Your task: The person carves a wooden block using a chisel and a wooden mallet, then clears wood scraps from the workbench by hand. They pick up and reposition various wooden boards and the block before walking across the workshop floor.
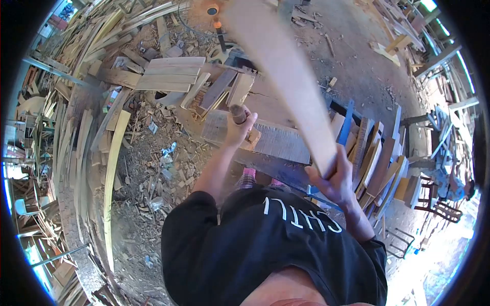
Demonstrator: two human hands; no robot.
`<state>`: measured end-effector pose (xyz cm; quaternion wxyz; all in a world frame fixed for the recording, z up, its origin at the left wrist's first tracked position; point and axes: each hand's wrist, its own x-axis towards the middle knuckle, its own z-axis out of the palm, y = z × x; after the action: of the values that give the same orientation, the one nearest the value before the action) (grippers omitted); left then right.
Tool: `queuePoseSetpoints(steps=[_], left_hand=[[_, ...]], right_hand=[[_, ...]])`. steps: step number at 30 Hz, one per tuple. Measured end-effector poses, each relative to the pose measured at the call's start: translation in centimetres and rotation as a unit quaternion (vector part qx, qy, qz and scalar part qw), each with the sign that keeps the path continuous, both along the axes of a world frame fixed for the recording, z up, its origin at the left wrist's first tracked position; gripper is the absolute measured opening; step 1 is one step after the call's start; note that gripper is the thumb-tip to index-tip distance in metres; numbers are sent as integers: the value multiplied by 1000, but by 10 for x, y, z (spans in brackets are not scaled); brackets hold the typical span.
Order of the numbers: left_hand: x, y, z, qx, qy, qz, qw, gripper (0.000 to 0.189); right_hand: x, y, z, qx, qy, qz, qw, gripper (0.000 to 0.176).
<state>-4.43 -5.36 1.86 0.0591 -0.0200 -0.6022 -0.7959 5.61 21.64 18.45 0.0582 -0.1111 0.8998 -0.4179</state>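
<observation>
My left hand (238,133) is closed around a brown, round-ended wooden handle (237,113) whose end points up toward me. What lies at its lower end is hidden. Just beside that hand is a small orange-brown wooden block (253,135), over a low plank surface (286,145). On the right, my right hand (336,176) grips the near end of a long, pale wooden board (293,81). The board slants up and away to the left, and its far part is smeared by motion.
Boards stand packed together at the right (375,158), near a blue strip (346,122). Ahead lie flat panels (171,74) and an orange-and-black tool (218,30). Scraps and litter (153,168) cover the ground at left, beside a long yellowish strip (115,183).
</observation>
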Motion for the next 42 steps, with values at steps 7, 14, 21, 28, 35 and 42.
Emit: queuePoseSetpoints(steps=[7, 14, 21, 28, 35, 42], left_hand=[[2, 30, 19, 16, 46, 23, 999, 12], [4, 32, 12, -135, 31, -36, 990, 12], [14, 58, -5, -247, 120, 8, 961, 17], [21, 69, 9, -302, 190, 27, 934, 23], [18, 64, 2, -290, 163, 17, 943, 25], [12, 51, 14, -220, 142, 2, 965, 30]], right_hand=[[-3, 12, -39, 133, -95, 44, 986, 56], [13, 4, -23, -151, 141, -96, 974, 51], [25, 42, -65, -2, -46, -116, 992, 45], [40, 45, -49, -3, 36, -141, 989, 50], [33, 27, -5, 74, 40, -126, 989, 57], [35, 40, -16, 121, -18, -67, 990, 54]])
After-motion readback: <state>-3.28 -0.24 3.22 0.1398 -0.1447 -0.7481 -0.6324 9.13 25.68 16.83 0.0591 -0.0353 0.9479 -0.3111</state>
